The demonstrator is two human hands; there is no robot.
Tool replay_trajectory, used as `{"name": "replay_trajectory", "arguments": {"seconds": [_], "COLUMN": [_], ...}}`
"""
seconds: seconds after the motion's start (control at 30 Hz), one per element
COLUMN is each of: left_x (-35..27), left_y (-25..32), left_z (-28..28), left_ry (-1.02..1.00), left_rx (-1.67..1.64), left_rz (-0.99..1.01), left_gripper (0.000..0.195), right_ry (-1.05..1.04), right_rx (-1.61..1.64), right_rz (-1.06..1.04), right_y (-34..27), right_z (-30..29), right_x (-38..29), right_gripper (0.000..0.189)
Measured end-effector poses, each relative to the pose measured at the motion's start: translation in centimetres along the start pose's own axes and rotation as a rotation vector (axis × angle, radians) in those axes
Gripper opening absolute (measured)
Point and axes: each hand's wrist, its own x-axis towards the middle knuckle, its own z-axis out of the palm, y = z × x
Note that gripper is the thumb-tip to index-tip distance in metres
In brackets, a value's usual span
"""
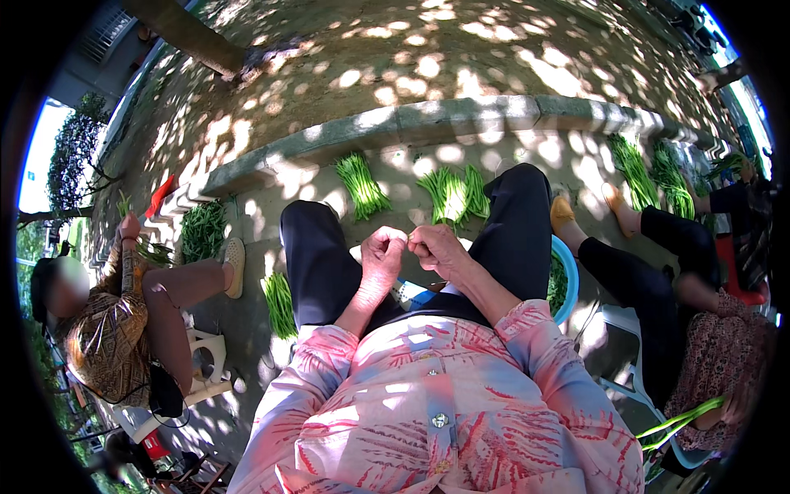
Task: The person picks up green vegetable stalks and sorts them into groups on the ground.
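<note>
My left hand (382, 254) and my right hand (437, 248) meet at the fingertips above my lap, between my knees. Thumbs and forefingers are pinched together; whether something small is between them is too small to tell. Past my hands, bundles of long green vegetable stems lie on the pavement: one bundle (361, 186) by my left knee, others (449, 195) side by side near my right knee. Another green bundle (279, 305) lies outside my left thigh. By my right thigh stands a light blue plastic basin (569, 279) with green leaves in it.
A stone curb (370, 128) crosses ahead, with a tree trunk (191, 38) beyond. On the left a seated person (111, 339) is beside a leafy pile (203, 232). People sit on the right; one holds green stems (682, 420). More bundles (636, 173) lie near their feet.
</note>
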Motion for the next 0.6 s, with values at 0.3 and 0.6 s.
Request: {"name": "replay_trajectory", "arguments": {"seconds": [0.3, 0.6], "left_x": [0.8, 2.2], "left_y": [4.3, 1.5], "left_z": [-2.7, -5.8], "left_ry": [-0.568, -0.442], "left_rx": [0.533, 0.661], "left_rz": [0.187, 0.383], "left_gripper": [0.002, 0.005], "right_ry": [-0.088, -0.433], "right_rx": [-0.699, -0.308], "right_rz": [-0.136, -0.095], "right_y": [0.6, 0.1], "right_z": [-0.6, 0.7], "right_x": [-0.3, -2.3], "right_gripper": [0.020, 0.023]}}
